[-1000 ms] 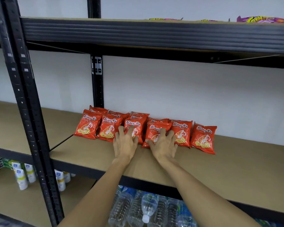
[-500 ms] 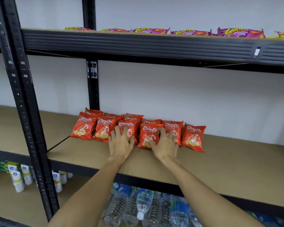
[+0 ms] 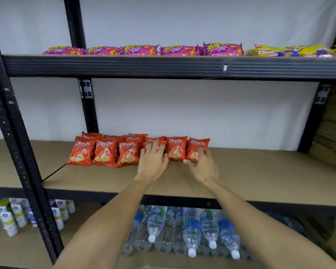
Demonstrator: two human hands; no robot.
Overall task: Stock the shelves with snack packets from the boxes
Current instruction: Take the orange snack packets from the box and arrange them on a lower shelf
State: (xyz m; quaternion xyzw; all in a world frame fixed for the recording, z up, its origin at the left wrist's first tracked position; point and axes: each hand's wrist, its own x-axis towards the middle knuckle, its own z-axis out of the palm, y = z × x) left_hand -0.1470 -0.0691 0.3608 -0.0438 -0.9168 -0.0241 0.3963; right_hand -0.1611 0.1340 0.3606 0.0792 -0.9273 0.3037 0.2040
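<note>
Several red snack packets stand in a row, leaning back, on the brown middle shelf. My left hand lies flat with spread fingers on a red packet in the middle of the row and covers most of it. My right hand touches the lower edge of the rightmost red packet with curled fingers; whether it grips the packet is unclear. No box is in view.
Pink snack packets and yellow ones line the top shelf. Water bottles lie on the lower shelf, small white bottles at lower left. A black upright post stands at left. Cardboard is stacked at far right.
Both hands have shifted right along the row: the left onto a packet further right, the right to the last packet. The view has tilted up, showing more of the top shelf.
</note>
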